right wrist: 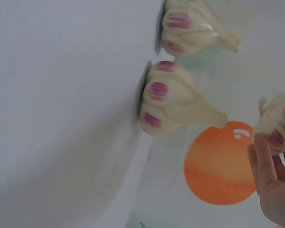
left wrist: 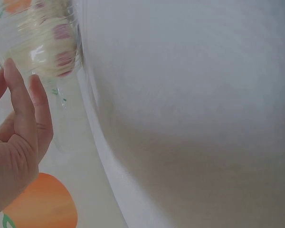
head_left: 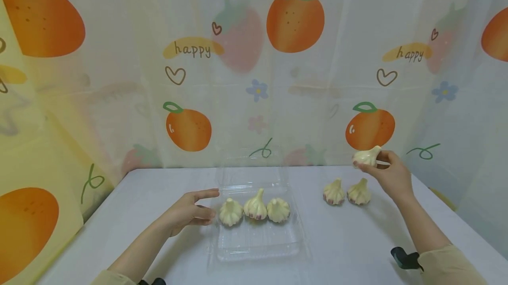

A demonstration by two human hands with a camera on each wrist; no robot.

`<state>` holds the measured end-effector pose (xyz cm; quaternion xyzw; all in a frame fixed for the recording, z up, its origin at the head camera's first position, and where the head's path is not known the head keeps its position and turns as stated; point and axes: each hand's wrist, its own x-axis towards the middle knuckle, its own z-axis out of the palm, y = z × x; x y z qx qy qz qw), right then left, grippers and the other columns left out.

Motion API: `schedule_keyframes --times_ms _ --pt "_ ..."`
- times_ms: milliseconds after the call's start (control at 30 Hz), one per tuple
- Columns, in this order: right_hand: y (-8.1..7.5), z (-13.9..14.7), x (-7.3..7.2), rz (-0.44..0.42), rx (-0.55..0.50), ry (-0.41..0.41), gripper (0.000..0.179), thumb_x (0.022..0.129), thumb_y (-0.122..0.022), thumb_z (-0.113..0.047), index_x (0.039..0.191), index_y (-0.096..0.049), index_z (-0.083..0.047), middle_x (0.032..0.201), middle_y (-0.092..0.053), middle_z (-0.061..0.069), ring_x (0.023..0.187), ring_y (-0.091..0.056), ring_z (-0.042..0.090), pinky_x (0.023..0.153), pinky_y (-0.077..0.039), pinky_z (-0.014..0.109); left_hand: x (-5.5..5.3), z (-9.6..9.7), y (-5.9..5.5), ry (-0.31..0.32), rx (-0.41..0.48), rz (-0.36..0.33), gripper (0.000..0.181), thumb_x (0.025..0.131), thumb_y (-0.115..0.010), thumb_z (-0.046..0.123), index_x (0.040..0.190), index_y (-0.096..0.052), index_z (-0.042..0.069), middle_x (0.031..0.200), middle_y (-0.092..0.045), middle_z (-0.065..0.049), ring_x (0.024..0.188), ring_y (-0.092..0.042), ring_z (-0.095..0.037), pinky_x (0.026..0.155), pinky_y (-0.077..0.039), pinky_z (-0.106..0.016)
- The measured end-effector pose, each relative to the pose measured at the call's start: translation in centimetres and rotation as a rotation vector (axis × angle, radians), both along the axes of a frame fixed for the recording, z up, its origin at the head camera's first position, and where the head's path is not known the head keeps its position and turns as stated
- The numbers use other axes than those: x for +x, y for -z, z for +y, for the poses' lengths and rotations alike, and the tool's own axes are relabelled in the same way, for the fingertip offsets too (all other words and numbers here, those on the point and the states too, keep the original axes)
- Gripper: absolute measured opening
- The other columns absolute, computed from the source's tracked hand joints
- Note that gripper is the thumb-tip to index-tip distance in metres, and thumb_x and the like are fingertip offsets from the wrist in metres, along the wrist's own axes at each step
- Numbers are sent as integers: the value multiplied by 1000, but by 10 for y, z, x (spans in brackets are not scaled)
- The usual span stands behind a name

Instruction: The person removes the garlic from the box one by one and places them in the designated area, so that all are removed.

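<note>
My right hand (head_left: pixel 393 177) holds a garlic bulb (head_left: pixel 366 157) between thumb and fingers, up above the back right of the table. Two more garlic bulbs (head_left: pixel 334 192) stand upright on the table just below it; the right wrist view shows their purple-streaked cloves (right wrist: pixel 164 99). At the middle lies a clear plastic clamshell box (head_left: pixel 258 249), its lid (head_left: pixel 252 172) raised at the back. Three garlic bulbs (head_left: pixel 255 205) sit in a row inside. My left hand (head_left: pixel 190 212) is at the box's left side with fingers extended, fingertips right at the wall.
A white-covered table (head_left: pixel 337 249) carries everything. Behind it hangs a curtain (head_left: pixel 246 99) printed with oranges and strawberries, close to the table's back edge. Dark wrist straps (head_left: pixel 405 258) show near the sleeves.
</note>
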<state>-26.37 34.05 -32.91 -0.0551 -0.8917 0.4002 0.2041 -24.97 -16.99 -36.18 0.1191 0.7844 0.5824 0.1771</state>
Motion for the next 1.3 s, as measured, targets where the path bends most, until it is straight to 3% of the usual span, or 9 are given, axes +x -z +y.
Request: schedule_keyframes --times_ms 200,500,1300 --pt "6 9 -1 15 -37 77 79 87 -70 -51 140 -44 2 141 -51 24 117 -57 40 61 -45 7 0 0 0 -2 -2 -1 70 87 -69 4 149 -38 -1 162 -26 -20 86 -63 -12 82 -61 -26" --pt "16 20 -1 12 -90 143 75 86 -72 -48 136 -47 2 139 -51 23 118 -55 40 59 -43 4 0 1 0 -14 -4 -6 70 87 -69 4 149 -39 0 161 -27 -20 86 -63 -13 81 -62 -26" --pt "31 36 2 -55 -56 164 75 88 -70 -47 134 -45 8 137 -50 30 118 -46 43 57 -41 11 -2 1 2 -16 3 -7 70 86 -69 2 149 -39 -1 163 -25 -17 87 -63 -12 81 -62 -27"
